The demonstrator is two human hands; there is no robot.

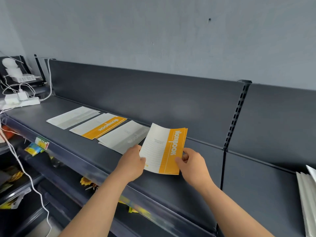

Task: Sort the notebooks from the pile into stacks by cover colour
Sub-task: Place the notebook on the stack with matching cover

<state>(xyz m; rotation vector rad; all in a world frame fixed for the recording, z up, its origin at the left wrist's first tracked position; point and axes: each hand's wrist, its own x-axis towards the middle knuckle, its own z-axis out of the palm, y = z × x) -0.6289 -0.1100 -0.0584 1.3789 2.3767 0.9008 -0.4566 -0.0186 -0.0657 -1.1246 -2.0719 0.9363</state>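
The left hand (132,162) and right hand (194,161) pinch the lower edge of the orange notebooks (164,147), tilted over the dark shelf (179,190). 3 piles lie leftward: grey stack (124,135), orange stack (100,127), pale stack (73,117). Grey wall (171,31) behind.

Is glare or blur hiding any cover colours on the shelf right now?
Head view: soft even light, no hard shadows; faint sheen on the back panel; wide-angle distortion curves the shelf; the held orange notebook, gripped by left hand and right hand, is sharp; the grey-striped stack looks washed out, stripe barely distinct.
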